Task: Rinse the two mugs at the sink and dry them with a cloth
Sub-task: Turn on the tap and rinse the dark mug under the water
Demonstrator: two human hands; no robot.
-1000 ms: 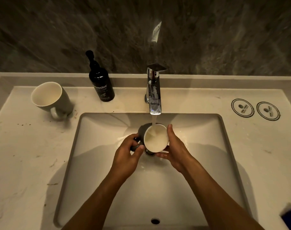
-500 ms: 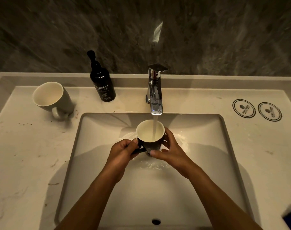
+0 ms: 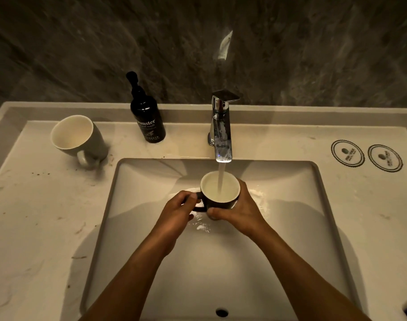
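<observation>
1. Now rinsing: dark mug (image 3: 218,200) under the tap (image 3: 222,133), left hand (image 3: 177,210) fingers pinching its handle, right hand (image 3: 240,208) fingers wrapped round.
2. Next, probably tip it out; pale mug (image 3: 78,137) waits on the tabletop (image 3: 35,216).

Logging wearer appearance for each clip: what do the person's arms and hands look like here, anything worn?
Both forearms are bare up to the frame's bottom edge; no sleeves show. The left hand and right hand have no gloves, and no rings, watch or bracelets are visible. The light is dim, so small details could be missed.
</observation>
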